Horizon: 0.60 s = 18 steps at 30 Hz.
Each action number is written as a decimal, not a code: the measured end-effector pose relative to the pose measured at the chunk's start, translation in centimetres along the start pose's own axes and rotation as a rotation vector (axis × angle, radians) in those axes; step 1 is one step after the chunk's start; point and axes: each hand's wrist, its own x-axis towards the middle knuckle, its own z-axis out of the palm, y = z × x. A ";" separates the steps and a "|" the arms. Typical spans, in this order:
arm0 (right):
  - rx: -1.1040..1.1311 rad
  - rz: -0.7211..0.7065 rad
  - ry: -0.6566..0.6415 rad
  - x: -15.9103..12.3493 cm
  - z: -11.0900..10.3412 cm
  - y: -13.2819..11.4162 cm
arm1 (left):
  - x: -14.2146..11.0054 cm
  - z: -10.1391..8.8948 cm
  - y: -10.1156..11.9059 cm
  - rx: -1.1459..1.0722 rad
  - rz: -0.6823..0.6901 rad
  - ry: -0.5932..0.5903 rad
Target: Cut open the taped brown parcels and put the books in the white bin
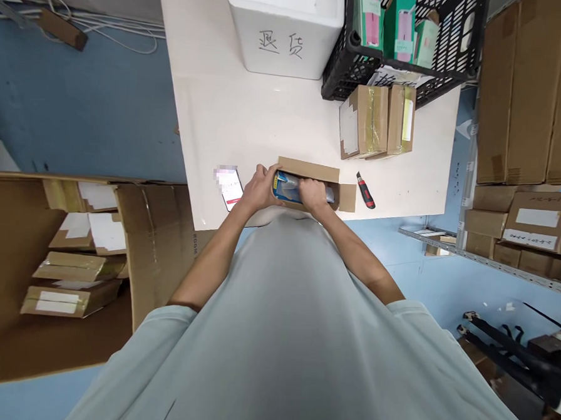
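An opened cardboard box [308, 167] lies at the table's near edge with its flaps folded out. Inside it is a blue package with a clear plastic front [288, 188] and a yellow patch at its left end. My left hand [261, 187] is closed around the left end of the box. My right hand [313, 193] reaches into the box from above, its curled fingers on the package and partly hidden. To the left of my left hand lies a phone [231, 187] with a lit screen. A red and black utility knife [366, 190] rests right of the box, its blade end pointing away.
Two taped cartons [372, 124] stand before a black plastic crate [344, 69] of green and pink boxes. A white bin [288, 54] is at the back. Left on the floor, a big carton [154, 247] contains several parcels. Shelves with boxes [538, 217] line the right.
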 end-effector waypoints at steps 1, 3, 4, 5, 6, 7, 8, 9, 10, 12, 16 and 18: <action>0.001 -0.002 -0.001 -0.4 0.1 -0.2 | 0.0 -0.1 0.0 0.012 0.001 -0.003; 0.006 0.007 0.003 -1.6 0.5 -0.5 | 0.0 -0.2 0.1 0.033 0.010 -0.014; 0.009 0.016 0.010 -2.2 0.8 -0.5 | 0.0 -0.3 0.1 0.040 0.020 -0.021; 0.013 0.030 0.022 -2.9 1.2 -0.5 | -0.1 -0.3 0.1 0.044 0.034 -0.027; 0.020 0.050 0.040 -3.6 1.4 -0.3 | -0.1 -0.3 0.0 0.045 0.050 -0.031; 0.033 0.071 0.068 -4.2 1.7 -0.1 | -0.2 -0.4 -0.1 0.044 0.065 -0.034; 0.051 0.090 0.105 -4.9 1.9 0.2 | -0.2 -0.4 -0.2 0.040 0.078 -0.037; 0.076 0.106 0.153 -5.6 2.0 0.6 | -0.2 -0.4 -0.4 0.032 0.092 -0.040; 0.108 0.121 0.210 -6.3 2.0 1.0 | -0.2 -0.5 -0.5 0.017 0.105 -0.043; 0.193 0.148 0.341 -7.7 1.7 2.0 | -0.1 -0.5 -0.7 -0.026 0.117 -0.051; 0.437 0.212 0.603 -10.4 0.2 3.6 | 0.3 -0.6 -0.5 -0.081 0.094 -0.052; 0.597 0.246 0.727 -11.4 -1.1 4.0 | 0.4 -1.0 0.0 -0.138 0.132 -0.034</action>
